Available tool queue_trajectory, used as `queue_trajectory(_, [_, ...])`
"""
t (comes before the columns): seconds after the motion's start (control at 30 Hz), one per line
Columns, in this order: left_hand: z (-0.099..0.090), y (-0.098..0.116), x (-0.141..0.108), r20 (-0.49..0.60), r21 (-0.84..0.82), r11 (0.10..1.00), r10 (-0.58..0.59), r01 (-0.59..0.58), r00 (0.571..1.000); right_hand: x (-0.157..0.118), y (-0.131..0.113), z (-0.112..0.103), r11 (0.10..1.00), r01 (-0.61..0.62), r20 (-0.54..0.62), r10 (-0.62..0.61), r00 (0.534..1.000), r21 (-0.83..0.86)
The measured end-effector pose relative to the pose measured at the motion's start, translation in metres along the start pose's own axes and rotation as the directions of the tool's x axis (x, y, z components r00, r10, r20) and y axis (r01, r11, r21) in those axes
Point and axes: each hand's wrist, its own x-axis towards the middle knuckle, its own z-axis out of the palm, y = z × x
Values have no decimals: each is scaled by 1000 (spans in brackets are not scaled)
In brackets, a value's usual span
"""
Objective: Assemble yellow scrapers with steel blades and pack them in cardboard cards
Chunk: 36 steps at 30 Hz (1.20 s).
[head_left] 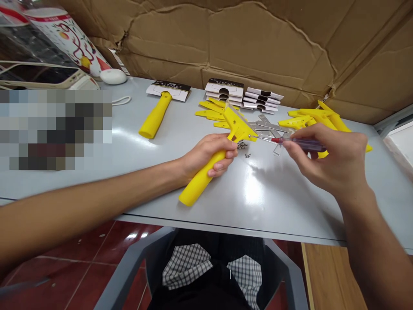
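A yellow scraper [199,181] is steadied by wrapped fingers of the left hand [202,153] against a screwdriver [300,144] pinched by fingers of the right hand [340,161].

This looks like a small workshop or assembly spot: on a grey counter [135,181], loose screws [248,155] sit near the left grip [213,157], yellow plastic parts [329,118] and metal plates [266,125] lie near the right grip [325,155], which holds a screwdriver [301,144], and printed cards [224,91] are stacked beyond the left grip.
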Motion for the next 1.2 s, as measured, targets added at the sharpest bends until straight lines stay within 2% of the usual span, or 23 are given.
queue_trajectory(0.1, [0, -1, 0, 9, 22, 1000, -3, 3, 1000, 0, 1, 2, 1000, -11, -29, 11, 1000, -29])
queue_trajectory(0.3, [0, 0, 0, 3, 30, 1000, -6, 6, 1000, 1, -4, 0, 995, -40, 45, 36, 998, 87])
queue_trajectory(0.5, [-1, -1, 0, 4, 31, 999, -11, 10, 1000, 1, -2, 1, 1000, -3, -12, 3, 1000, 4])
queue_trajectory(0.7, [1, -1, 0, -9, 3, 1000, -2, 2, 1000, 1, -7, -2, 991, -65, 54, 59, 997, 114])
queue_trajectory(0.93, [0, -2, 0, -3, -12, 1000, 4, -4, 1000, 1, -3, 0, 999, -37, -18, 36, 999, -15])
queue_trajectory(1.1, [0, -2, 0, -4, -5, 1000, 6, -6, 1000, 1, -4, 0, 997, -46, 14, 46, 999, 69])
queue_trajectory(1.2, [1, -1, 0, -4, -10, 1000, 2, -2, 1000, 2, -2, 1, 998, -38, 2, 38, 999, 51])
